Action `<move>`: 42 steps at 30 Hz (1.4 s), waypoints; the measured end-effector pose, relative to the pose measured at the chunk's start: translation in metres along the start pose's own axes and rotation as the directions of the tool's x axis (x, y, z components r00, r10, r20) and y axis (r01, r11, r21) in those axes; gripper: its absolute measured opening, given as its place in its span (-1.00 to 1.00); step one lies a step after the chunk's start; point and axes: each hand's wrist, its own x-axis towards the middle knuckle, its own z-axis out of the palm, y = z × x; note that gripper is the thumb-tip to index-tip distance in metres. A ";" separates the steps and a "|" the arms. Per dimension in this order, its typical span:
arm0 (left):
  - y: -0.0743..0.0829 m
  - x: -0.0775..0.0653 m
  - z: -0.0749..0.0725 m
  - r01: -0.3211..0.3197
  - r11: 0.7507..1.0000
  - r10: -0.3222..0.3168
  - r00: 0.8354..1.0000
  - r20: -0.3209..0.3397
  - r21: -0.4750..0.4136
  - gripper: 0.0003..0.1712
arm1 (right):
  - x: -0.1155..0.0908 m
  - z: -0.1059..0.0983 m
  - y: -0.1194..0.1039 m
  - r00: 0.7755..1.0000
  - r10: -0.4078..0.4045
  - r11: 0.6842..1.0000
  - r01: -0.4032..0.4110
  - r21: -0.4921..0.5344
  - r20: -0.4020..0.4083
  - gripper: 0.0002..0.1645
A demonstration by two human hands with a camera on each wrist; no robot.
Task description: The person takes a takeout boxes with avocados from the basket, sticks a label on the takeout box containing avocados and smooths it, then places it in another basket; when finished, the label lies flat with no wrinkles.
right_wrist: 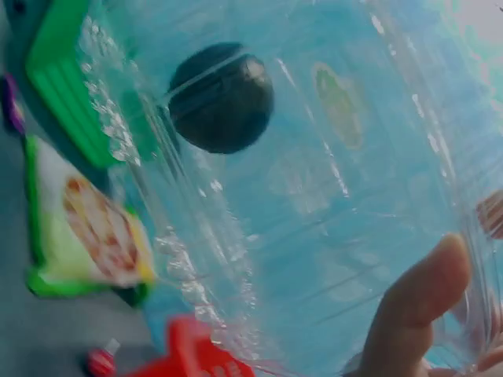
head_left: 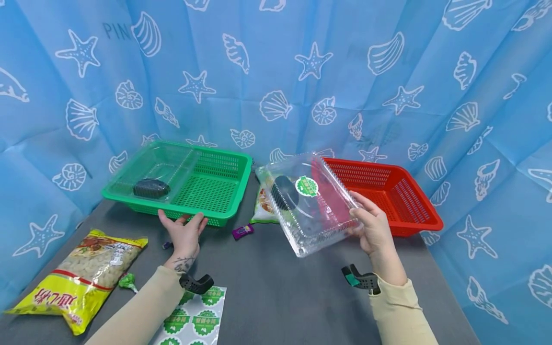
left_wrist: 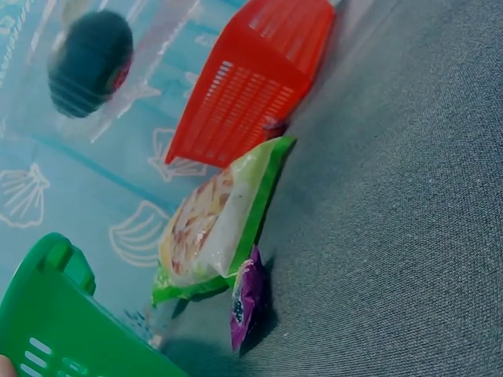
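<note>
My right hand [head_left: 375, 230] holds a clear plastic container [head_left: 327, 225] by its right side, thumb on the near face. The container is tilted up above the table; a dark rounded object [head_left: 284, 192] shows inside, and a green-and-white round sticker [head_left: 306, 186] is on it. My left hand [head_left: 185, 237] is at the front wall of the green basket [head_left: 211, 191], its fingers spread and fingertips right at the lower edge. Inside that basket's left half sits another clear container [head_left: 172, 163] with a dark oval object [head_left: 151, 188] in it.
A red basket [head_left: 414, 211] stands at the back right. Between the baskets lie a green-and-white food bag [head_left: 264, 208] and a purple wrapped candy [head_left: 243, 232]. At left are a yellow bag [head_left: 82, 278] and a green lollipop [head_left: 127, 281]; a sticker sheet [head_left: 191, 318] lies in front.
</note>
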 end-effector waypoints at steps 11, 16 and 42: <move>-0.001 -0.001 -0.002 -0.012 1.000 0.012 1.000 0.008 0.001 0.29 | 0.044 -0.045 -0.003 0.982 -0.008 1.000 0.013 0.026 -0.187 -0.49; -0.001 -0.002 -0.002 -0.014 1.000 0.014 1.000 0.009 0.000 0.29 | 0.059 -0.070 0.003 0.977 0.011 1.000 -0.005 0.029 -0.211 -0.49; -0.003 0.000 -0.001 -0.019 1.000 0.019 1.000 0.013 -0.011 0.29 | 0.094 -0.118 0.017 0.980 0.112 0.952 -0.154 -0.266 -0.166 -0.36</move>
